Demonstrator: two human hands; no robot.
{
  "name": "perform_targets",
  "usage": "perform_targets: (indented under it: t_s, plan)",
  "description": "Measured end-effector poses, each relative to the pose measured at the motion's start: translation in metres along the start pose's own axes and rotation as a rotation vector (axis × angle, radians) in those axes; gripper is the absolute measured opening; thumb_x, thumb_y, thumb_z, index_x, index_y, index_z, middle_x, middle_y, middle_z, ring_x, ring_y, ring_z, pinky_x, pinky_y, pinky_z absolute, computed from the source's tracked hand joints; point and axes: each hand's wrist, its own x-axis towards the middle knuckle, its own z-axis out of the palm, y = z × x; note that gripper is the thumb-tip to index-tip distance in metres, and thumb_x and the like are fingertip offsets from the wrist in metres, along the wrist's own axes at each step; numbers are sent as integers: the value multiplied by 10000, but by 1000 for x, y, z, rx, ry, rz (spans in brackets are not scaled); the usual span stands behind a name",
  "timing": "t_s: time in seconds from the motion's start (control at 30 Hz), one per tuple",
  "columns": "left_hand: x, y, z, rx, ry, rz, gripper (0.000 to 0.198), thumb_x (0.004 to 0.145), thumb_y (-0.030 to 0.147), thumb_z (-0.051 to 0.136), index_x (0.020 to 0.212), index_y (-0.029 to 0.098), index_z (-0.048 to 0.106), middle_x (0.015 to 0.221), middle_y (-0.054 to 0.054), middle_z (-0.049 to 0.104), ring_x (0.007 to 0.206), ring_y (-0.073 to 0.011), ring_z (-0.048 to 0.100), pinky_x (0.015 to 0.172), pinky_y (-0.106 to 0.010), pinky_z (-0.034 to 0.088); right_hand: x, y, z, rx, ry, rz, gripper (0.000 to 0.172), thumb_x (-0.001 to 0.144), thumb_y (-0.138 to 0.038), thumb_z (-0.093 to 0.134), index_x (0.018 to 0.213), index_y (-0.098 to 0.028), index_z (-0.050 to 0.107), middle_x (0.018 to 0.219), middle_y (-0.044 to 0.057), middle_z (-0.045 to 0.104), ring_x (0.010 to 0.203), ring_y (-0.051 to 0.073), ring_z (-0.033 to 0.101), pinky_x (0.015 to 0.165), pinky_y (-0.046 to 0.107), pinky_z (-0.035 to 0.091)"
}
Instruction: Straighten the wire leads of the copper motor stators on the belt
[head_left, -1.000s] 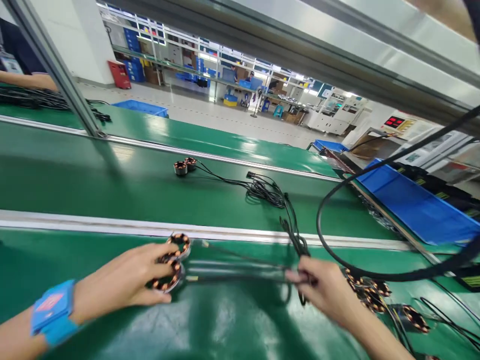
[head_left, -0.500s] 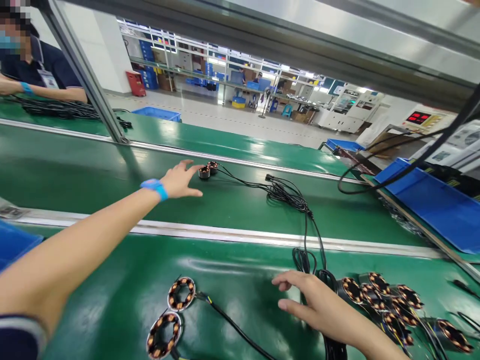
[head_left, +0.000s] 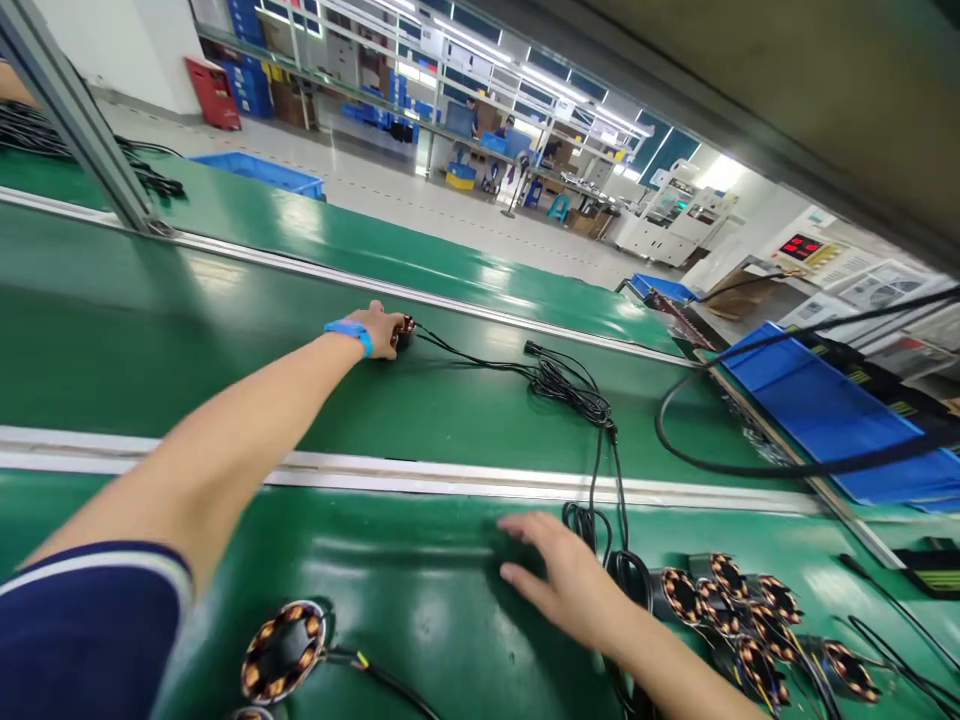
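Observation:
My left hand (head_left: 377,330), with a blue wristband, reaches far out over the green belt. Its fingers are closed round a small copper-wound motor stator (head_left: 406,329); a second one that lay beside it is largely hidden by the hand. From there thin black leads run right to a bundled black cable (head_left: 566,385). My right hand (head_left: 566,575) hovers over the near green surface, fingers apart and holding nothing. Just right of it lie black cable coils and a cluster of stators (head_left: 720,606). A larger ring stator (head_left: 285,652) sits at the lower left, another partly cut off below it.
White rails (head_left: 450,478) cross the green surfaces. A metal post (head_left: 90,120) rises at the left. Blue trays (head_left: 832,420) stand at the right, with a black cable loop (head_left: 664,415) hanging before them. A dark overhead beam slants across the top.
My left hand has moved onto the small stators and closed, where it was open just short of them. My right hand remains open. The camera view has shifted.

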Motion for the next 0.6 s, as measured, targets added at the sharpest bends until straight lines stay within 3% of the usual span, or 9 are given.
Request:
perform_targets:
  t_s: [0.1, 0.2, 0.23, 0.27, 0.33, 0.37, 0.43, 0.5, 0.6]
  plan:
    - [-57, -2, -6, 88, -4, 105, 730, 814, 399, 732, 1499, 255, 525, 1648, -229, 307, 1092, -424, 714, 937, -481, 570, 56, 4, -2, -136, 211, 12, 718, 881, -295, 721, 1539, -177, 457, 1522, 157, 546, 1408, 319, 502, 1198, 526, 417]
    - [-133, -5, -15, 143, 17, 124, 661, 819, 426, 729, 1442, 277, 562, 1701, -190, 245, 1007, -423, 739, 882, -506, 582, 121, -4, -3, -227, 384, 49, 1031, 809, -299, 829, 1654, -147, 256, 1692, 185, 319, 1560, 343, 301, 1273, 541, 289]
    - [-158, -7, -19, 149, 34, 129, 638, 833, 440, 713, 1431, 276, 563, 1711, -182, 232, 972, -416, 747, 864, -511, 585, 140, -8, -4, -243, 430, 50, 1031, 806, -283, 835, 1655, -159, 263, 1713, 179, 274, 1584, 341, 250, 1285, 538, 250]
    - [-182, -9, -22, 148, 55, 135, 609, 854, 454, 685, 1421, 270, 562, 1718, -178, 224, 924, -403, 755, 837, -515, 587, 156, -12, -7, -245, 468, 55, 924, 825, -269, 818, 1621, -176, 356, 1713, 171, 279, 1588, 340, 236, 1284, 534, 226]
    - [-223, -14, -26, 131, 97, 148, 556, 905, 481, 604, 1414, 263, 552, 1729, -169, 212, 811, -361, 757, 766, -516, 590, 176, -20, -17, -206, 506, 83, 442, 923, -290, 704, 1350, -185, 656, 1586, 167, 493, 1499, 334, 387, 1220, 497, 297]
    - [-238, -18, -27, 117, 112, 144, 548, 920, 495, 574, 1416, 264, 545, 1731, -164, 211, 767, -344, 751, 734, -515, 589, 180, -23, -25, -174, 505, 103, 247, 987, -332, 608, 1137, -181, 733, 1416, 158, 638, 1372, 313, 517, 1141, 451, 374]
    - [-259, -24, -22, 76, 137, 126, 549, 938, 510, 538, 1423, 254, 531, 1719, -165, 239, 761, -339, 745, 718, -520, 590, 171, -27, -45, -101, 499, 95, 468, 1068, -440, 400, 796, -181, 679, 957, 94, 731, 980, 229, 638, 895, 338, 457]
    - [-268, -28, -13, 20, 160, 125, 535, 963, 503, 494, 1418, 222, 527, 1690, -181, 290, 836, -364, 748, 763, -539, 595, 144, -32, -68, -45, 478, -9, 537, 1060, -522, 362, 691, -196, 576, 688, 13, 600, 709, 158, 528, 705, 277, 406]
    - [-267, -26, 4, -37, 111, 130, 532, 959, 503, 504, 1400, 208, 541, 1682, -188, 303, 945, -393, 745, 831, -552, 598, 80, -47, -101, -132, 364, -140, 385, 954, -502, 576, 708, -206, 558, 612, -36, 522, 598, 125, 418, 612, 259, 329]
